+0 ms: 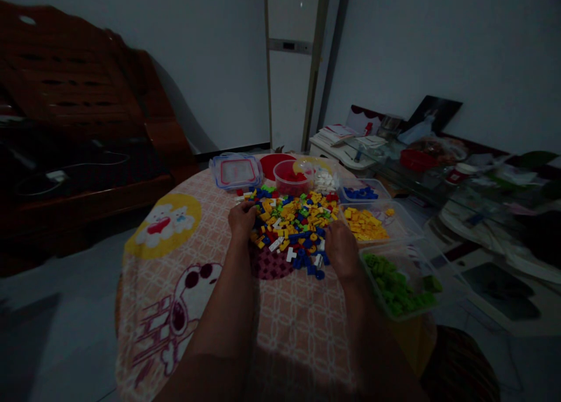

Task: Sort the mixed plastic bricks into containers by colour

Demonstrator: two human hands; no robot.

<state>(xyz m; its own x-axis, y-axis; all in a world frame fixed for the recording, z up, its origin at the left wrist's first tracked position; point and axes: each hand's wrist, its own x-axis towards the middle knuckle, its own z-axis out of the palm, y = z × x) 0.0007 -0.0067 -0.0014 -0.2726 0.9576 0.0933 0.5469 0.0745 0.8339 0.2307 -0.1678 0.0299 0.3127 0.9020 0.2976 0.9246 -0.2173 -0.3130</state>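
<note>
A loose heap of toy building bricks [289,218] in yellow, blue, white, red and green is spread over the round table. At its left edge is my left hand [241,219], fingers curled in against the bricks. My right hand [342,247] is at the heap's right side, close to the tub of yellow bricks [363,224], and its fingers are bent closed. Whatever either hand pinches is too dark and small to make out. Nearer my right forearm, green bricks [397,285] fill part of a clear tub [447,291].
Behind the heap stand a round clear tub with red bricks [293,180], a pile of white bricks [324,180] and a tub of blue bricks [362,191]. A blue-rimmed lidded box [236,172] lies back left. A patterned cloth [302,332] covers the table.
</note>
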